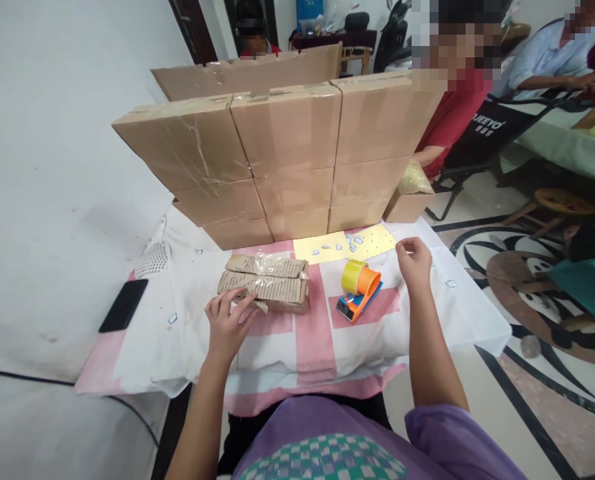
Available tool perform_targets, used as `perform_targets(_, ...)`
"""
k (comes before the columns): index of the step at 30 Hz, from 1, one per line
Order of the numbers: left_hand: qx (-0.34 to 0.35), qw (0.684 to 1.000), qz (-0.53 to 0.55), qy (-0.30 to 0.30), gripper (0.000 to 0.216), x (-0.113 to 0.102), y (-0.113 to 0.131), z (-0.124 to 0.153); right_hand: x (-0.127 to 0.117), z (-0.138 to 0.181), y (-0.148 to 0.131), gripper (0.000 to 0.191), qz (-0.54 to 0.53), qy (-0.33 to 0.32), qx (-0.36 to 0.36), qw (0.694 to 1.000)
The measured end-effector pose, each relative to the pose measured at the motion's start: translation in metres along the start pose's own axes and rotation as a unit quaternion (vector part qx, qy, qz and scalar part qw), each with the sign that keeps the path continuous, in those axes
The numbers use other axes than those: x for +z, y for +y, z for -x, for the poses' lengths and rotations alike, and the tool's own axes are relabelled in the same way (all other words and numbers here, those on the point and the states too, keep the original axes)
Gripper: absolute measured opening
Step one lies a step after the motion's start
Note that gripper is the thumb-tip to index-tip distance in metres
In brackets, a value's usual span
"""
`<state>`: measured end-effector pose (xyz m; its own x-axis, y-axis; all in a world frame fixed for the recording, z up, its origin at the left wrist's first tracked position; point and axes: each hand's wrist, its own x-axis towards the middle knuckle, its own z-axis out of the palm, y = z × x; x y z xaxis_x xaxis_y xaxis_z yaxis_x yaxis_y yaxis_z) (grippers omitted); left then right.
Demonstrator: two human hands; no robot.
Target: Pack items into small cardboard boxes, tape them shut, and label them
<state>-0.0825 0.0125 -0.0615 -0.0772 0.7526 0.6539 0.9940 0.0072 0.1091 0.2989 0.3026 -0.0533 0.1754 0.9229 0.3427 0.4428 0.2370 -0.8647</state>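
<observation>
A small cardboard box (290, 303) with clear tape over its top seam lies on the table in front of me. My left hand (230, 317) rests against its near left edge, fingers spread and touching the lid and a loose flap. To the right, my right hand (414, 260) is raised beside the yellow sheets, thumb and fingers pinched together. Whatever is in that pinch is too small to make out. Between my hands stands an orange and blue tape dispenser (364, 297) carrying a roll of yellowish tape (352, 275).
Stacked, taped cardboard boxes (297, 133) form a wall at the back of the table. Small stickers lie on yellow sheets (322, 248) before it. A black phone (124, 305) lies at the left. Past the stack, a person in red (450, 127) sits near an open box (410, 200).
</observation>
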Motion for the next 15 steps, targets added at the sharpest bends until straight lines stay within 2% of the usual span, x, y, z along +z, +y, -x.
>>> perform_targets(3, 0.032, 0.999, 0.019, 0.04, 0.014, 0.008, -0.001, -0.007, 0.005, 0.016, 0.032, 0.013, 0.001, 0.001, 0.034, 0.999)
perform_targets(7, 0.029, 0.998, 0.041, 0.036, 0.01, 0.011, -0.003, -0.014, 0.016, 0.036, 0.061, 0.014, 0.007, 0.004, 0.053, 0.999)
perform_targets(15, -0.054, 0.997, 0.061, 0.01, 0.016, 0.013, 0.008, -0.021, 0.028, 0.042, 0.081, 0.014, 0.017, -0.028, 0.039, 0.999)
